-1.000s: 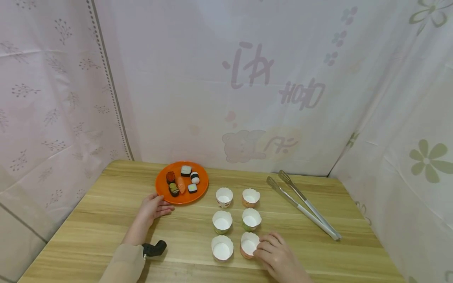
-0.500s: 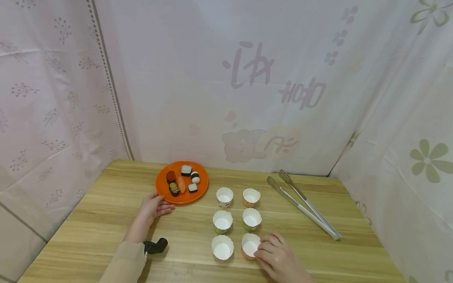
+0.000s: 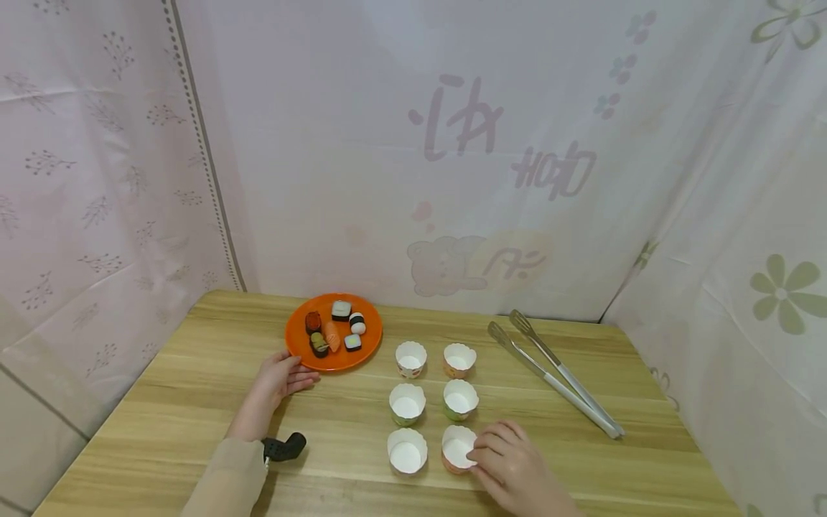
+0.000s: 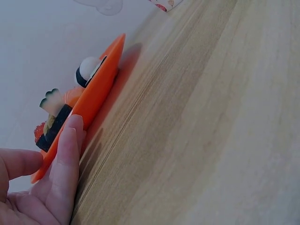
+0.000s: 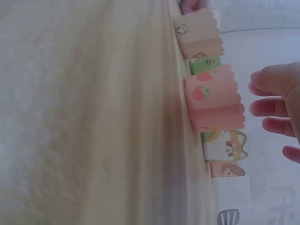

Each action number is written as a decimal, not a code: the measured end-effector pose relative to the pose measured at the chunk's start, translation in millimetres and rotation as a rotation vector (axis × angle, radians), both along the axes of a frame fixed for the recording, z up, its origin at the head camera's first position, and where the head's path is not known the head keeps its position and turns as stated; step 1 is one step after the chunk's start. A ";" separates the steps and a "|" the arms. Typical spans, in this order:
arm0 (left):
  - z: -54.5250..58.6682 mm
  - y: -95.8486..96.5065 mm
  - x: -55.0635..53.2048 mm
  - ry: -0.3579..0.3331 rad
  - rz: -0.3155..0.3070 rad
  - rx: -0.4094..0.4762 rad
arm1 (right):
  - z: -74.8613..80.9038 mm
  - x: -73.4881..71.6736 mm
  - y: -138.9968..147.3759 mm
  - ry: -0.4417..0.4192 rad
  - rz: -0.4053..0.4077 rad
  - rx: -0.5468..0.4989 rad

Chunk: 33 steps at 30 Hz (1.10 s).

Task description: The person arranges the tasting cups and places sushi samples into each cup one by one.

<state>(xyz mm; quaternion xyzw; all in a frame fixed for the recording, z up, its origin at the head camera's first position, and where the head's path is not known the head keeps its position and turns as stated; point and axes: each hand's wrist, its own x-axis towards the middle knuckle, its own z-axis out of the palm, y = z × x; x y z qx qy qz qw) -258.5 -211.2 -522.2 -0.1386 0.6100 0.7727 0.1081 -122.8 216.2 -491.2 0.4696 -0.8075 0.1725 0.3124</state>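
At the back left lies an orange plate [image 3: 342, 362] bearing several sushi pieces [image 3: 332, 336]. My left hand [image 3: 276, 380] pinches its near-left rim; in the left wrist view the thumb is on top and fingers [image 4: 69, 150] lie under the plate [image 4: 97, 101]. Several scalloped paper baking cups stand in two columns mid-table. Beside the nearest right one, a pink cup [image 3: 457, 449], is my right hand [image 3: 515, 465]. The right wrist view shows its loosely bent fingers [image 5: 269, 107] apart from the pink cup [image 5: 215, 101], holding nothing.
Metal tongs [image 3: 557, 373] lie slantwise on the wooden table [image 3: 349, 445] at the right, jaws spread and pointing to the back. Printed curtains [image 3: 336, 158] close off the back and both sides. A black mount [image 3: 284, 449] sticks out from the left wrist.
My right hand has drawn slightly right, away from the pink cup, which shifted a touch earlier. My left hand stays at the plate's rim.
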 end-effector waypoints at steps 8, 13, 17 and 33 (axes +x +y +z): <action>1.1 -1.0 -0.9 -0.008 -0.008 0.010 | 9.1 -1.5 8.2 -0.047 -0.013 -0.072; 0.9 -2.3 -1.2 -0.002 -0.017 0.012 | 13.1 -5.4 15.8 -0.008 -0.075 -0.090; 0.9 -3.5 -1.4 0.007 -0.023 0.014 | 17.7 -9.8 22.7 -0.018 -0.156 -0.116; 4.5 -1.3 2.4 0.015 -0.032 0.006 | 25.5 -26.0 61.6 -0.024 -0.362 -0.163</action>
